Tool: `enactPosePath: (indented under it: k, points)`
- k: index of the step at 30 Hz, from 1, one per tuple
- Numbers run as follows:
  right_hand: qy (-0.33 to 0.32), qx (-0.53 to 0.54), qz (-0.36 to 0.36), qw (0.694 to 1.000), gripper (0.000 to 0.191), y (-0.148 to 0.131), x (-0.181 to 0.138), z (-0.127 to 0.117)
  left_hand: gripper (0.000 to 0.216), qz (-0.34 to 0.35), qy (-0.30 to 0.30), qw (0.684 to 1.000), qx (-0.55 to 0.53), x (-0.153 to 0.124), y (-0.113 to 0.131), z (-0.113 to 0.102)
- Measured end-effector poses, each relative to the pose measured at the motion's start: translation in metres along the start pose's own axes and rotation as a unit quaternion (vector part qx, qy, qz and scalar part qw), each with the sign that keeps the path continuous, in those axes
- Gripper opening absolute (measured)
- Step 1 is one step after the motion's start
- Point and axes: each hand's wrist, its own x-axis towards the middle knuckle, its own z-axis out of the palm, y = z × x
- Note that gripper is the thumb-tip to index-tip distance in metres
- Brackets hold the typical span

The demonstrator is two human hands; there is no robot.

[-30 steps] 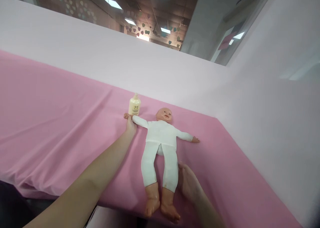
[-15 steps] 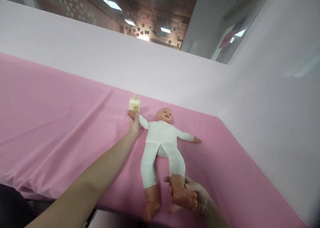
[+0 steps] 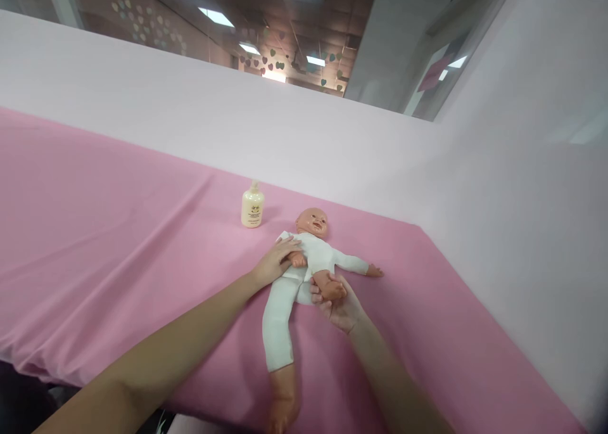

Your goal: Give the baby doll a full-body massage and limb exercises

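Observation:
A baby doll (image 3: pixel 317 251) in white lies face up, its head toward the wall. My left hand (image 3: pixel 276 261) is closed around the doll's arm on the left side, which is folded across the chest with its small fist (image 3: pixel 297 259) showing past my fingers. With my right hand (image 3: pixel 342 307) I grip the doll's leg near the foot (image 3: pixel 332 288), bent up so that the foot is over the belly. The other leg (image 3: pixel 279 323) lies straight toward me, and the other arm (image 3: pixel 352 261) stretches out to the right.
A pale yellow pump bottle (image 3: pixel 253 207) stands upright left of the doll's head. Pink cloth (image 3: pixel 156 256) covers the table, wrinkled on the left. White walls (image 3: pixel 304 136) border the back and right, with a window (image 3: pixel 285 35) above.
My left hand has brought the doll's arm in from the outstretched side to across its chest. My right hand has pushed the leg up, bending it toward the belly. The bottle is now fully visible.

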Motion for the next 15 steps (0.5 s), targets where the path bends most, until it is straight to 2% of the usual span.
enactPosePath:
  k: [4, 7, 9, 11, 15]
  points:
    - [-0.001, -0.009, -0.011, 1.0, 0.034, 0.002, 0.002, -0.01, 0.037, -0.004, -0.026, 0.999, 0.028, 0.001, 0.005, -0.001]
    - [-0.032, -0.057, -0.015, 0.998, 0.038, 0.005, -0.004, -0.015, 0.034, -0.027, 0.012, 0.999, -0.037, 0.003, 0.014, -0.003]
    - [-0.063, -0.11, -0.007, 0.992, 0.043, 0.009, -0.01, -0.018, 0.034, -0.067, 0.073, 0.989, -0.109, 0.005, 0.02, -0.006]
    - [-0.104, -0.171, 0.01, 0.98, 0.049, 0.013, -0.015, -0.022, 0.037, -0.122, 0.152, 0.965, -0.175, 0.007, 0.023, -0.01]
    - [-0.177, -0.287, 0.097, 0.937, 0.053, 0.016, -0.017, -0.023, 0.036, -0.186, 0.306, 0.888, -0.289, 0.014, 0.009, -0.023]
